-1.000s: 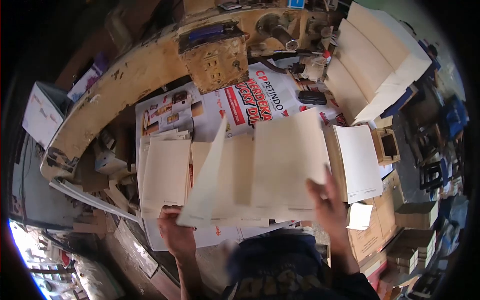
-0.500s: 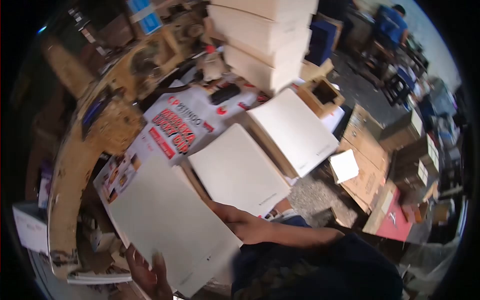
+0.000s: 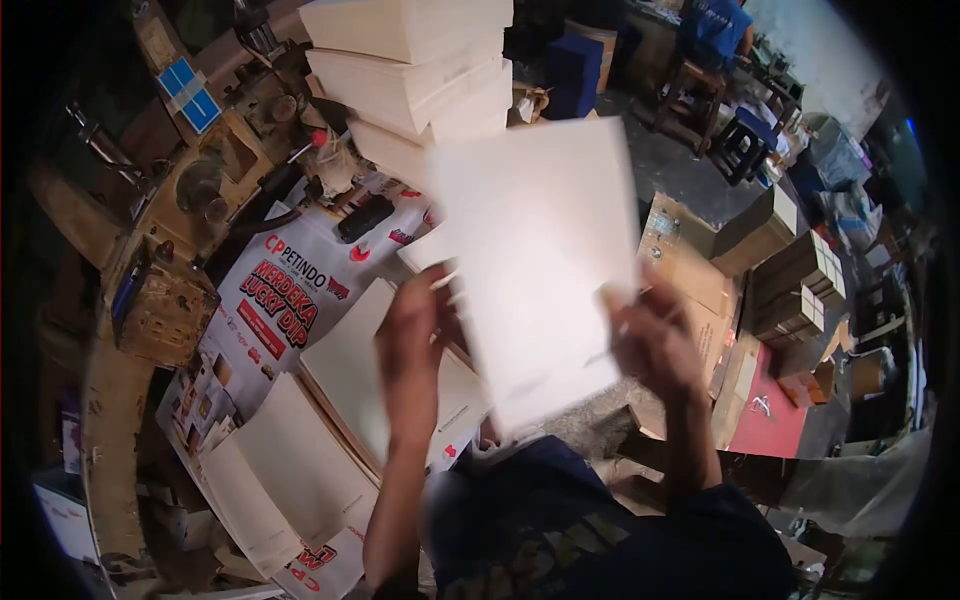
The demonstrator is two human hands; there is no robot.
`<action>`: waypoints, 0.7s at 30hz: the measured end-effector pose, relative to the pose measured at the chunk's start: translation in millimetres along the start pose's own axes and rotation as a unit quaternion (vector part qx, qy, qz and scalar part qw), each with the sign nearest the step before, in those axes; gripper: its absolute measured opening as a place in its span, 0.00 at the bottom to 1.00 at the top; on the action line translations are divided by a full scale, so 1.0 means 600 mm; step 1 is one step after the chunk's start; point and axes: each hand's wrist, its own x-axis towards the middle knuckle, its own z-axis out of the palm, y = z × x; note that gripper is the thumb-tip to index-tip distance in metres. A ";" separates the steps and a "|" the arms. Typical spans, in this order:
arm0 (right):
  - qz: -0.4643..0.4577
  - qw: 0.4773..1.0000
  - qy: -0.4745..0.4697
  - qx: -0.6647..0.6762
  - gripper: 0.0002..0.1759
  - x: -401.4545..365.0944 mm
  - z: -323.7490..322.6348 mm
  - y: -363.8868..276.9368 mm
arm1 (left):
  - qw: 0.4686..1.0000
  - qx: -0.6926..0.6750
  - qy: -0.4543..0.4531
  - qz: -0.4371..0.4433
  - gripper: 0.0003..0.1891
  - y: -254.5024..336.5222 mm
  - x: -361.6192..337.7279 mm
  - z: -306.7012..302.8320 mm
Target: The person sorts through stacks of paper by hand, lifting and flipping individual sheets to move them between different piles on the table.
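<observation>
A white sheet or thin sheaf of paper is raised in front of me, slightly blurred, with small dark print near its lower edge. My left hand is closed at its left edge. On the opposite edge, my right hand pinches it, the thumb lying on the front. Below my left hand lies a stack of white paper, with another, fanned stack nearer the front left. A corner of a further stack shows behind the raised paper, which hides the rest.
A printed banner covers the worktable. Tall piles of paper blocks stand at the back. A wooden frame borders the left. At right are flattened cardboard and several bound blocks. A seated person works far off.
The paper has risen from the front-left stack and moved right. Both hands came up with it, now on opposite edges. The view has shifted to the right.
</observation>
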 end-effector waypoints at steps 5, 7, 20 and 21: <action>-0.150 0.958 0.192 -0.149 0.25 0.026 -0.112 -0.067 | 0.837 0.489 -0.106 0.220 0.12 -0.143 0.077 0.116; -0.142 0.950 0.194 -0.201 0.25 0.027 -0.126 -0.088 | 0.796 0.555 -0.081 0.227 0.13 -0.166 0.079 0.135; 0.015 0.985 0.047 -0.166 0.32 0.187 -0.122 0.061 | 0.792 0.589 -0.021 0.161 0.22 -0.018 -0.068 0.004; 0.016 0.985 0.041 -0.166 0.32 0.197 -0.118 0.070 | 0.792 0.590 -0.015 0.158 0.22 -0.020 -0.081 -0.008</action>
